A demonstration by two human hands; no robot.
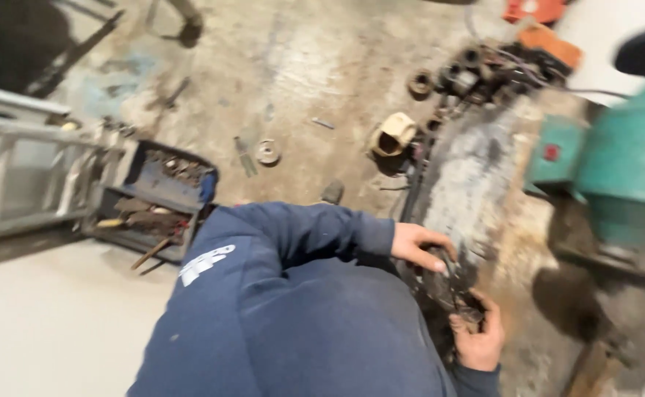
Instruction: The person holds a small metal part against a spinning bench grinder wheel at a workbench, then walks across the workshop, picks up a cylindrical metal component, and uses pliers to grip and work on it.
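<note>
A long grey slab of workbench (469, 176) runs away from the person toward a heap of dark metal rings and parts (484, 73). At its near end lies a dark, greasy metal part (451, 283), its long axis following the bench edge, far end toward the heap. The left hand (419, 246), sleeve bent across the body, rests fingers together on its upper end. The right hand (478, 337) cups the lower end, fingers curled round it. A blue toolbox (157, 202) sits well apart on the floor.
</note>
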